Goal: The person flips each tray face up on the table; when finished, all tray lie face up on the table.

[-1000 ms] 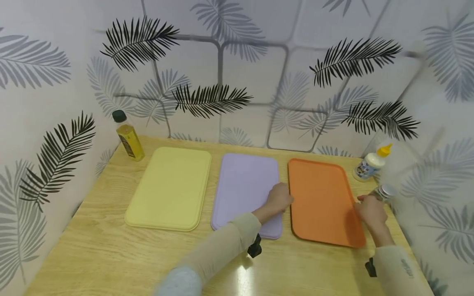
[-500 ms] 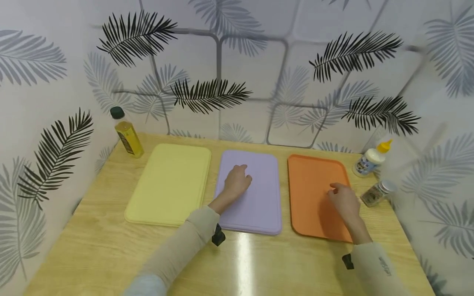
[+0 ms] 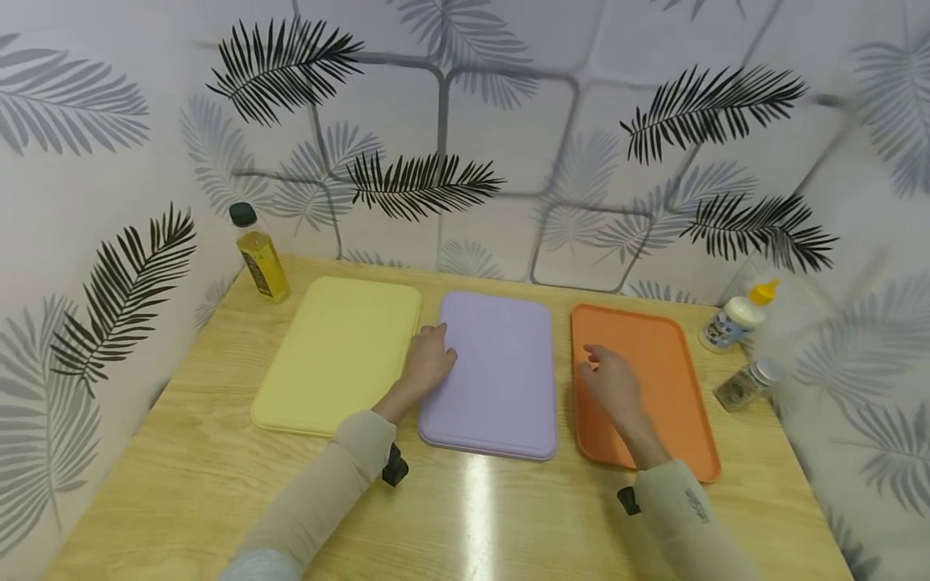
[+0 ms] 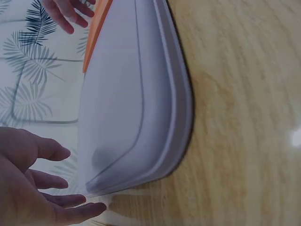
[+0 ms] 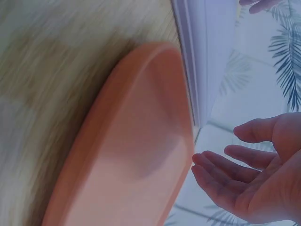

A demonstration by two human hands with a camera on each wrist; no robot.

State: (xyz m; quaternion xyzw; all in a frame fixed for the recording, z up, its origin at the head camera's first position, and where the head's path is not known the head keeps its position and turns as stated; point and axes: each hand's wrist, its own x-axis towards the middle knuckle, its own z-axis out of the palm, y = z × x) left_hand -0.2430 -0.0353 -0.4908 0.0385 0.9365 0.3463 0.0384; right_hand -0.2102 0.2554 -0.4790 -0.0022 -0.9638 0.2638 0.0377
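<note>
My left hand [image 3: 429, 359] is at the left edge of a purple tray [image 3: 501, 379], beside the narrow gap to the yellow tray [image 3: 341, 355]. In the left wrist view its fingers [image 4: 51, 182] are spread loosely near the purple tray's corner, holding nothing; contact cannot be told. Over the left part of the orange tray [image 3: 664, 387] hovers my right hand [image 3: 613, 391], fingers relaxed. The right wrist view shows that hand [image 5: 263, 174] bare beside the orange rim. Orange lies hollow side up; the purple and yellow trays seem to lie face down.
At the back left stands an oil bottle [image 3: 263, 262] with a dark cap. A white bottle with a yellow nozzle [image 3: 735, 321] and a spice jar [image 3: 744, 386] stand to the right. Patterned walls [image 3: 501, 242] border the wooden table [image 3: 182, 484].
Both hands have let go of the orange tray's side edges and moved left. My left hand crossed the purple tray to its left edge; my right hand came in over the orange tray.
</note>
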